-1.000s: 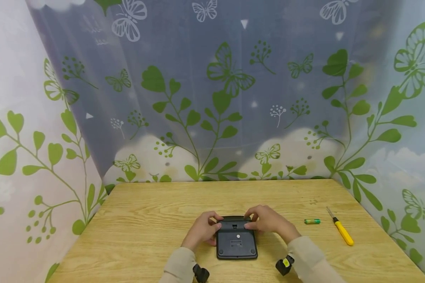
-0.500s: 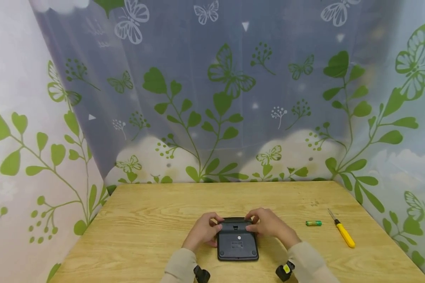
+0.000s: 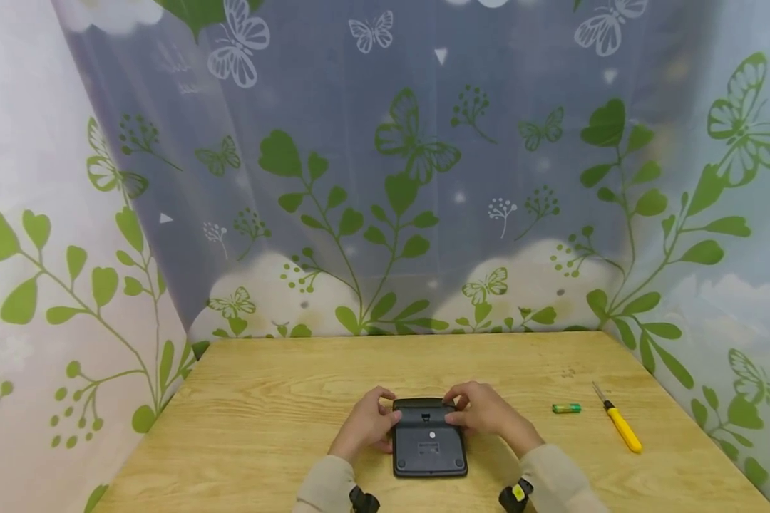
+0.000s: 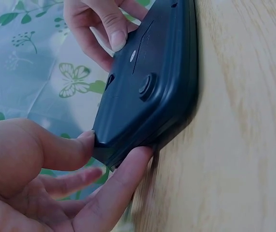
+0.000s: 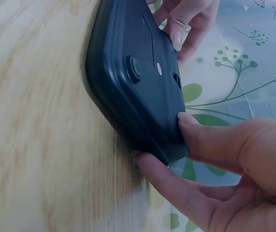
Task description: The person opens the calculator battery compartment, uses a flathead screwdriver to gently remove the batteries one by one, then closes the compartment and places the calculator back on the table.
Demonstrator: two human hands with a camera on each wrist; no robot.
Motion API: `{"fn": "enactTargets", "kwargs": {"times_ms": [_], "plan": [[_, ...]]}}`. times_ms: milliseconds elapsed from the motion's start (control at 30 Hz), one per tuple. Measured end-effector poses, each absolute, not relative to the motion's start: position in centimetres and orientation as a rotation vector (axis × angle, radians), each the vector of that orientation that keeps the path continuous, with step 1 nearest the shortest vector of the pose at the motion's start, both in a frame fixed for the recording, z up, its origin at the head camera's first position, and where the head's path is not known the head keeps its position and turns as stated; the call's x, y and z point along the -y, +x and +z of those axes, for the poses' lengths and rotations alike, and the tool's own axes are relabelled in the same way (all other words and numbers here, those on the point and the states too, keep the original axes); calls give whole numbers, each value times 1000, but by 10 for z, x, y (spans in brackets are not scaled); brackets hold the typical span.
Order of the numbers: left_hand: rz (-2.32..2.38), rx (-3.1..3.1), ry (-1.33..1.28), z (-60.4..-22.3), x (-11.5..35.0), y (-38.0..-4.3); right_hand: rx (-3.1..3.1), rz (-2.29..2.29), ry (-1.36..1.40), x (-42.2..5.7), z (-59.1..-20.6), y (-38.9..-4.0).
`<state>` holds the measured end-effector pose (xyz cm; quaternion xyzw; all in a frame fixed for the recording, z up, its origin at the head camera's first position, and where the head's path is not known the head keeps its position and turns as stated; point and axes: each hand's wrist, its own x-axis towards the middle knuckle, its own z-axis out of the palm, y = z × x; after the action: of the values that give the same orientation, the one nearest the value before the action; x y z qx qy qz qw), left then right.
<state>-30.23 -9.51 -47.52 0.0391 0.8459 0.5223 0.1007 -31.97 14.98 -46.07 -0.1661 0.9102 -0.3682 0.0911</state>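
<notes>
A black desk calculator (image 3: 430, 456) lies face down on the wooden table, its back with round feet and a small white sticker showing. My left hand (image 3: 363, 425) grips its upper left edge, thumb on the back and a finger along the side. On the opposite edge, my right hand (image 3: 485, 410) holds the calculator the same way. The left wrist view shows the left thumb and a finger pinching a corner of the calculator (image 4: 128, 106). From the right wrist, the other corner of the calculator (image 5: 143, 96) sits between thumb and finger. Its keys are hidden underneath.
To the right on the table (image 3: 263, 399) lies a green battery (image 3: 566, 408). Beyond it is a screwdriver (image 3: 618, 419) with a yellow handle, its tip pointing away. A curtain (image 3: 334, 178) printed with leaves and butterflies hangs behind the table's far edge.
The head view has shifted slightly, so everything sits a little lower. Both hands keep their hold, and the calculator, battery and screwdriver stay in place.
</notes>
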Motion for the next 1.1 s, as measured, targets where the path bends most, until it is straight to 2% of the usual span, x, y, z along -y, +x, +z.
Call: {"fn": "enactTargets", "kwargs": {"times_ms": [533, 1100], "plan": [[1457, -2485, 24, -470, 102, -299, -2728, -1100, -436, -146, -460, -318], [1431, -2470, 129, -463, 94, -297, -2748, -1065, -420, -150, -459, -315]]}}
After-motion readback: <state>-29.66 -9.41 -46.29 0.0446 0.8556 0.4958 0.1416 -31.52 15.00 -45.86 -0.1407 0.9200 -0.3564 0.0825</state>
